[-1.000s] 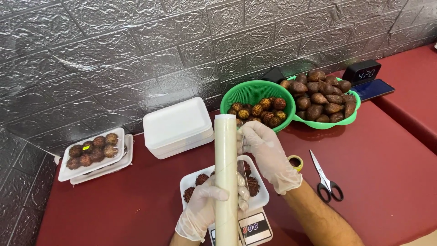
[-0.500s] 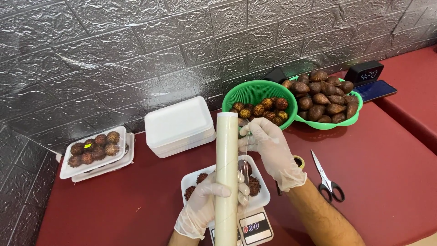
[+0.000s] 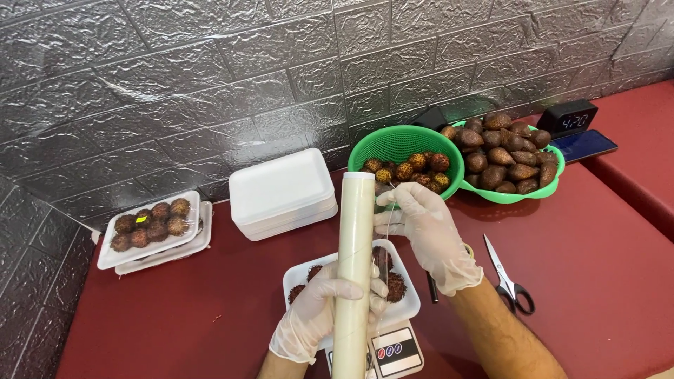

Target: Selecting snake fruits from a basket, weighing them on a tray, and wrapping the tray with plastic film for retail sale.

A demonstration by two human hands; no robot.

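Note:
My left hand (image 3: pixel 316 312), in a clear glove, grips the lower part of a long roll of cling film (image 3: pixel 354 245) that stands nearly upright. Gloved too, my right hand (image 3: pixel 428 228) pinches the film's loose edge near the roll's top. Under the roll a white foam tray (image 3: pixel 411 305) of dark hairy fruit rests on a small white scale (image 3: pixel 390 351).
A stack of white foam trays (image 3: pixel 282 191) lies behind. A wrapped tray of fruit (image 3: pixel 151 226) is at the left. Two green baskets of fruit (image 3: pixel 393 144) (image 3: pixel 544 186) stand by the wall. Scissors (image 3: pixel 509 277), a phone (image 3: pixel 586 146) and a clock (image 3: pixel 570 116) lie right.
The roll and both hands have stayed over the tray; my right hand has shifted slightly up along the roll's top edge.

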